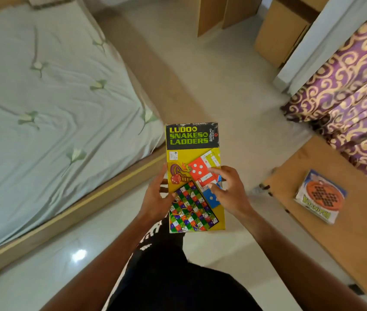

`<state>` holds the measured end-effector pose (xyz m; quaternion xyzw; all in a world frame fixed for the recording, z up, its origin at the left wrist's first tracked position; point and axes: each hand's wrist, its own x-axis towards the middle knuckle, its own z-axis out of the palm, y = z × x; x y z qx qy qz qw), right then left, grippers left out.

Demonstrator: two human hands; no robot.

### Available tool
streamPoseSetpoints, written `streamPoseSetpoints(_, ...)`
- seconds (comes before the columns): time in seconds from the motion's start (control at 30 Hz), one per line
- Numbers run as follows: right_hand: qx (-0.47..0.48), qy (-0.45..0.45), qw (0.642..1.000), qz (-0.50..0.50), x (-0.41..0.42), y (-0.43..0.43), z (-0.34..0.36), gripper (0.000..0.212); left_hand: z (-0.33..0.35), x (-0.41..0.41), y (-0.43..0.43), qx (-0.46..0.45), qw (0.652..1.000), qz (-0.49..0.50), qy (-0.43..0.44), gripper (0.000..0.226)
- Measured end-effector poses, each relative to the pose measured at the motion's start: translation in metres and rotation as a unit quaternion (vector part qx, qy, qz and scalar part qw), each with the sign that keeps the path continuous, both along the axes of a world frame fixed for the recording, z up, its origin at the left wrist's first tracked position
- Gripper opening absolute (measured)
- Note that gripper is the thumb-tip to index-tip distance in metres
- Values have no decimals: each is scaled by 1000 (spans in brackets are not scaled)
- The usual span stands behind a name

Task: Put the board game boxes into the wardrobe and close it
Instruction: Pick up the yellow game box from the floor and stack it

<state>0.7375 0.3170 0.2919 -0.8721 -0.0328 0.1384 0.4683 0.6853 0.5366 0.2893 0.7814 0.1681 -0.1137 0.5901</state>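
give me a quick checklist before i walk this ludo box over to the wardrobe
1. Grip on the Ludo box: the left hand grips its left edge and the right hand has fingertips on its top face: ok.
2. Box shut: no gap shows at the edges in view: ok.
3. Route: bare floor runs ahead between the bed and the table: ok.
4. Second box: it lies on the table, not picked up: not ok.
5. Wardrobe open and ready: not plainly in view: cannot tell.
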Motion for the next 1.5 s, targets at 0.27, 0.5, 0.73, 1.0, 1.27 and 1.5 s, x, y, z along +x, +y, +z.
streamPoseSetpoints(0.27,-20,-45,999,-6,187,11,14,45,5,193,13,6,999,-39,-31,81)
streamPoseSetpoints(0.5,-23,-56,998,-21,355,14,23,45,14,370,16,-5,997,-42,-61,73)
streamPoseSetpoints(0.73,-5,-51,999,13,565,19,6,47,0,564,22,-21,999,9,-47,76)
streamPoseSetpoints(1.0,9,-34,997,67,790,51,16,47,23,764,48,0,996,70,-52,72)
streamPoseSetpoints(1.27,16,-34,993,113,1014,158,10,48,18,966,143,19,990,132,-52,71)
streamPoseSetpoints(1.5,40,-36,994,93,1183,273,19,48,31,1148,262,70,993,85,-51,72)
